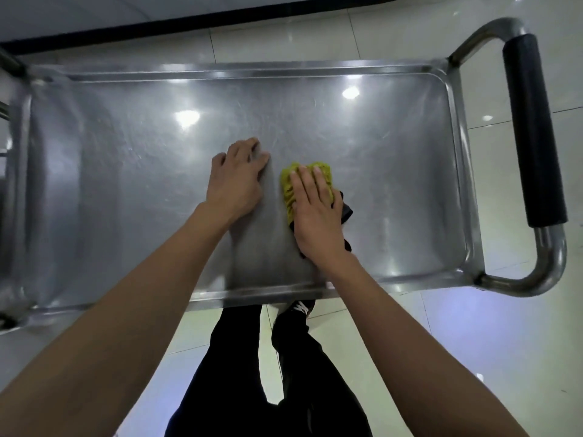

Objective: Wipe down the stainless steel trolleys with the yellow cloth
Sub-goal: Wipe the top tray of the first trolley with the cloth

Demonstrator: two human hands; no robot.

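Note:
A stainless steel trolley [94, 159] fills the view, its top shelf a shallow tray with a raised rim. The yellow cloth [288, 184] lies bunched near the middle of the shelf. My right hand [315, 209] lies flat on the cloth with straight fingers, pressing it onto the steel; a dark edge of the cloth sticks out under the palm. My left hand [235, 179] rests on the bare shelf just left of the cloth, fingers spread and slightly bent, holding nothing.
The trolley's tubular handle with a black foam grip [533, 130] stands at the right end. Light tiled floor [410, 342] surrounds the trolley. My legs in black trousers [284, 373] stand at the near rim. A dark strip runs along the wall base behind.

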